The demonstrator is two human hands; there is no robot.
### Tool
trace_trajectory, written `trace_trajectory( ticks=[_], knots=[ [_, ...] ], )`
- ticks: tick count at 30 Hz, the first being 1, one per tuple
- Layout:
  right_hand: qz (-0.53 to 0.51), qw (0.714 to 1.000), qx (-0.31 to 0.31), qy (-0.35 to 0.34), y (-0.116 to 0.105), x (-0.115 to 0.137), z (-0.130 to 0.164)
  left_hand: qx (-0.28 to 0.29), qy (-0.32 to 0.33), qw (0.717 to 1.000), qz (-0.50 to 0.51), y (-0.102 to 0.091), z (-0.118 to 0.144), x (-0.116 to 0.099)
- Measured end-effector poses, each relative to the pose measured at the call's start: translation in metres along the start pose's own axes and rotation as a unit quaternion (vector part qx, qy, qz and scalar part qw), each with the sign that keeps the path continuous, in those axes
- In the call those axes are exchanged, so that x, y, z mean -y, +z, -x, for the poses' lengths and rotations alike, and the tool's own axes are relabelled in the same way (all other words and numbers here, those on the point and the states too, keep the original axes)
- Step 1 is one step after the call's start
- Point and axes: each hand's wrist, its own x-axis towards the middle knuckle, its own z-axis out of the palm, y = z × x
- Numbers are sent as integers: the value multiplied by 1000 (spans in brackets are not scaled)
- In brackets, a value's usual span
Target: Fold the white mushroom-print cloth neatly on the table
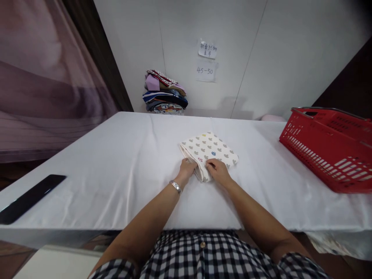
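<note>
White table [116,162], red basket [328,151], contents hidden

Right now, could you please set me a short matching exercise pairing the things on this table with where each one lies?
Things:
1. folded cloth
2. red basket
3. black flat object
4. stack of clothes

Places:
A. table's left edge
B. far side, against the wall
C. table's right side
D. under both hands, mid-table

Pairs: 1-D, 2-C, 3-A, 4-B
</note>
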Motion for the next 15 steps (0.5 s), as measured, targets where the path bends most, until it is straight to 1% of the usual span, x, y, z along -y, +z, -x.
trace_trajectory(
  ticks=[2,4,7,9,12,15],
  knots=[
    [2,1000,6,12,-5,-4,-9,-18,13,1000,-14,-1,-8,0],
    [18,1000,-2,23,-13,-12,-23,-39,35,998,-33,-2,-16,1],
    [95,995,-29,22,-24,-31,-47,-67,52,995,-54,-3,-26,3],
    [165,986,-19,31,-27,-45,-57,-74,43,995,-47,-4,-28,3],
    [243,968,24,59,-24,-60,-60,-70,42,996,-30,-6,-26,3],
    [263,963,37,49,-18,-67,-52,-58,45,997,-7,-10,-22,6]
  ],
)
